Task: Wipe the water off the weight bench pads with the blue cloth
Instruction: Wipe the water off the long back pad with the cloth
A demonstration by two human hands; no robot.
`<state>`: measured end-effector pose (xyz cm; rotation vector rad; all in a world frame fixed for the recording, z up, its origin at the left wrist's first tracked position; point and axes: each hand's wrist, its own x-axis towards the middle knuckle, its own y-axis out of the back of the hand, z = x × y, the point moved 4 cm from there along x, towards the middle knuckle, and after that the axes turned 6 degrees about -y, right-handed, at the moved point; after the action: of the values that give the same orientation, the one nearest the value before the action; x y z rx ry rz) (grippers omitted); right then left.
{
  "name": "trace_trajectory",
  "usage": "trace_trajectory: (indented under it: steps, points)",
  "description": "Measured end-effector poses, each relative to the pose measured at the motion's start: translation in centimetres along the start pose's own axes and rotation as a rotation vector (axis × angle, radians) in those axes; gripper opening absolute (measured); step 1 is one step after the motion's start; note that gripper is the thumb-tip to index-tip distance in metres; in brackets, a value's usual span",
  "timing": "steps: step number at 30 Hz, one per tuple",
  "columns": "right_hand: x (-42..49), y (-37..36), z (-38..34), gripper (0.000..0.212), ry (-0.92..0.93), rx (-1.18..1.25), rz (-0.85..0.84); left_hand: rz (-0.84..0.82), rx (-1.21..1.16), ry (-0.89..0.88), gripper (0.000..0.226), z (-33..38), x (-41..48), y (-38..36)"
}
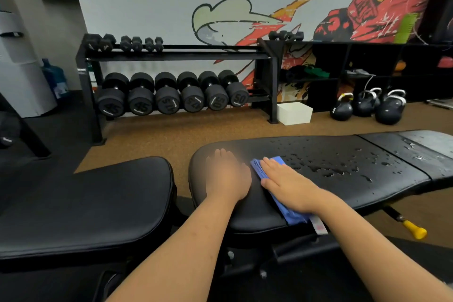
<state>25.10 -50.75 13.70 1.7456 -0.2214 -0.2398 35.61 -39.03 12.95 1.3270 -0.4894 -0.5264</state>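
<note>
R hand [289, 185] flat on folded blue cloth [293, 216], L hand [226, 176] flat, glossy wet pad [343, 181]

The left forearm [186, 240] and right forearm [367, 235] are bare from the wrist down to the picture's lower edge. The left hand [226, 176] looks blurred and soft-edged. The right hand [286, 182], also bare, shows sharply.
</note>
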Motion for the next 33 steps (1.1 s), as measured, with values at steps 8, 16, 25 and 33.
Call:
trace_trajectory:
  steps: [8,16,25,33]
  points:
    - [4.0,1.2,0.2,0.06,-0.046,0.021,-0.033,0.012,0.004,0.011,0.065,0.1,0.1,0.2]
    - [0.4,0.1,1.0,0.061,-0.026,-0.007,-0.026,0.026,0.009,-0.002,0.065,0.2,-0.1,0.2]
    - [6.5,1.6,0.4,0.06,-0.046,0.001,-0.034,0.022,0.002,-0.006,0.065,-0.3,0.4,0.3]
    - [-1.3,0.2,1.7,0.06,-0.007,-0.029,-0.003,0.025,0.016,-0.002,0.064,0.1,0.2,0.0]
